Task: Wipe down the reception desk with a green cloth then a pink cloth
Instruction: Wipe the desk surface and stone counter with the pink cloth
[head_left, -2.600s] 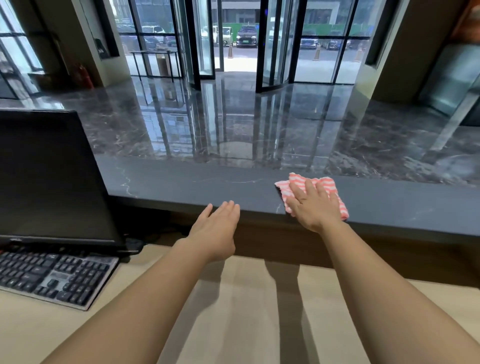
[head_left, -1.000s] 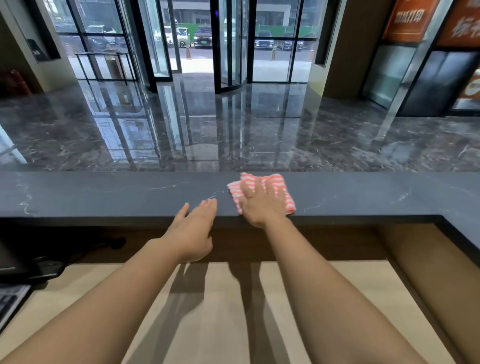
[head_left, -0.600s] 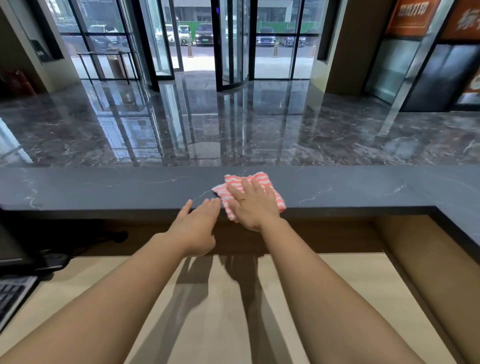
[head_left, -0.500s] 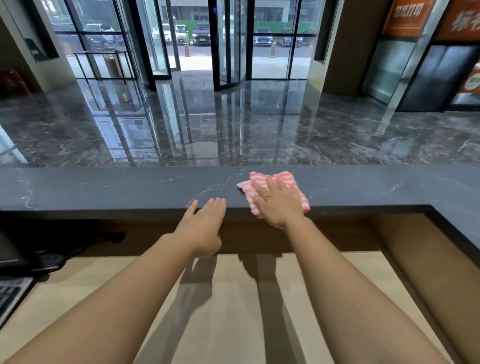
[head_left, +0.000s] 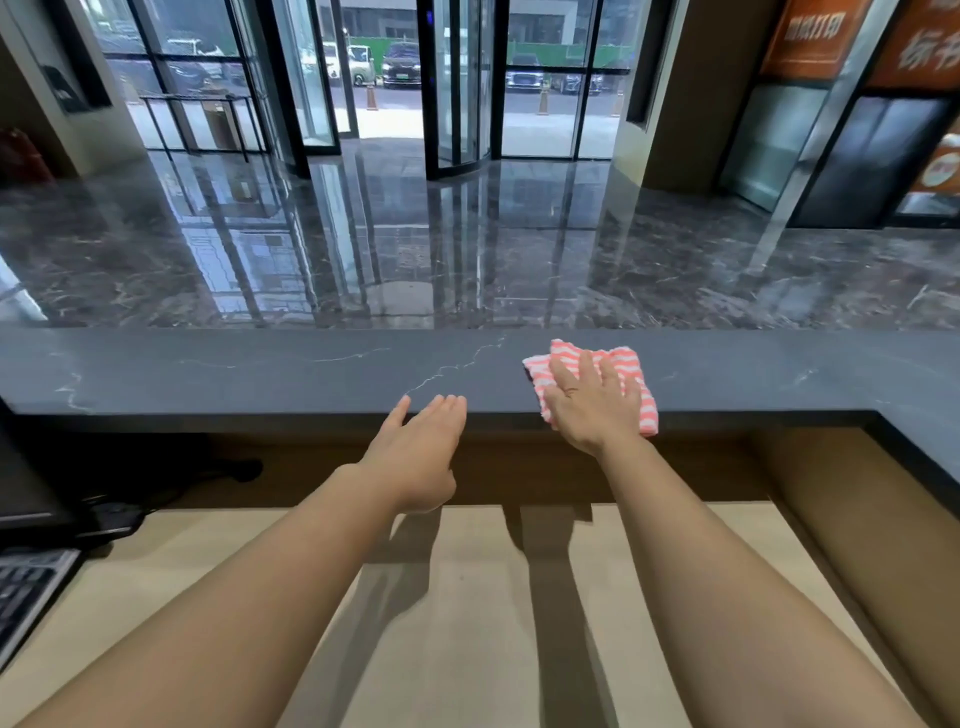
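Since half a second ago, the right hand (head_left: 592, 404) has slid the pink cloth (head_left: 567, 354) further to the right along the dark stone counter (head_left: 208, 374), so the gap to the left hand (head_left: 420, 453) is wider. The right hand lies flat on the cloth, fingers straight and spread, pressing it near the front edge of the counter. The left hand is open and holds nothing, its fingertips at the counter's edge. Below is a pale lower desk (head_left: 467, 623), with a keyboard (head_left: 26, 587) at far left.
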